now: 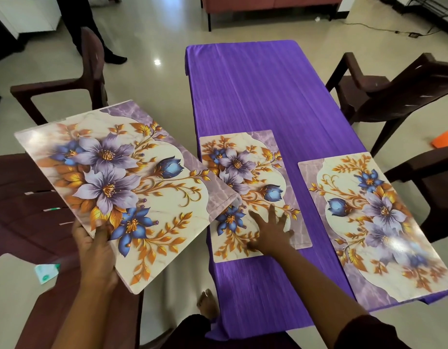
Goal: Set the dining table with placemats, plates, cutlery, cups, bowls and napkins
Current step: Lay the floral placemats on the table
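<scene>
1. Nearest the camera, both forearms were cut off by the lower frame edge, and a bare foot [207, 303] was partly seen beside the hanging purple cloth [263, 102].
2. Part of the middle placemat [245, 172] was hidden beneath a corner of the held placemat [112, 182] and beneath the right hand [270, 231].
3. One corner of the right placemat [376, 222] was seen overhanging the worktop [280, 285] edge, with glare washing out its print.
4. The left hand [96, 244] was clamped on the held placemat's near edge, thumb on top, fingers hidden underneath; the mat was held tilted above a brown chair [28, 205], off the worktop.
5. The right hand was laid flat, fingers spread apart, pressed on the middle placemat lying on the cloth.
</scene>
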A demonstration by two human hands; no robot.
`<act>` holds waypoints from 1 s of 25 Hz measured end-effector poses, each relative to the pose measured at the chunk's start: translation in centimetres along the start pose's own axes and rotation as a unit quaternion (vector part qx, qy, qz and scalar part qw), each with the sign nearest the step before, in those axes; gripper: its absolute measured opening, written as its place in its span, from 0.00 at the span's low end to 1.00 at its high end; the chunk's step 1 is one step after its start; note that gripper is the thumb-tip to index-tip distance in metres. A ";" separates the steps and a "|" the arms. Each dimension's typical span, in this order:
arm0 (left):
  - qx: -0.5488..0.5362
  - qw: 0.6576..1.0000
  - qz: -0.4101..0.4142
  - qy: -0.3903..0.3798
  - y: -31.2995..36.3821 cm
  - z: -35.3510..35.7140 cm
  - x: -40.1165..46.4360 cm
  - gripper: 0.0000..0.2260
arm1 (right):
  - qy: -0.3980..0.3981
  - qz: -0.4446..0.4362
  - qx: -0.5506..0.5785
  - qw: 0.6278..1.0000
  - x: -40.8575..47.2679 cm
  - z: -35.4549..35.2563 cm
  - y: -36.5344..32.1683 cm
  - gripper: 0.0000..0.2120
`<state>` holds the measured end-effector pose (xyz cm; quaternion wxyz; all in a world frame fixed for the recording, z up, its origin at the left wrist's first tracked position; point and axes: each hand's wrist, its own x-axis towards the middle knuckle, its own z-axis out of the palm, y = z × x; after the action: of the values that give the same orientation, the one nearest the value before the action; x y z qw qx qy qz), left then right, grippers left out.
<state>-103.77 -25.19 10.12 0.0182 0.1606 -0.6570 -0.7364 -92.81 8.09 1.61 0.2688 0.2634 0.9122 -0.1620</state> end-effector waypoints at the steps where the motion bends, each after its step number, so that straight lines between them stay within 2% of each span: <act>1: 0.001 1.000 0.003 0.002 0.1 0.0 0.1 0.13 | 0.002 0.002 0.005 1.000 -0.1 0.0 0.0 0.46; 12: 0.004 1.000 -0.011 -0.002 -0.1 -1.1 0.5 0.16 | -0.008 0.000 0.002 1.000 -0.3 -0.4 0.2 0.48; 16: 0.015 1.000 -0.006 -0.006 0.1 -0.9 0.0 0.11 | -0.007 -0.008 0.009 1.000 -0.2 -0.5 0.5 0.48; 25: 0.008 1.000 -0.020 -0.009 -0.4 -1.1 -0.2 0.13 | 0.005 -0.009 0.028 1.000 -0.4 -0.6 0.6 0.48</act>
<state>-103.26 -26.13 9.67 -0.0037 0.1668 -0.6600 -0.7325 -92.44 8.65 2.21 0.2555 0.2636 0.9110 -0.1881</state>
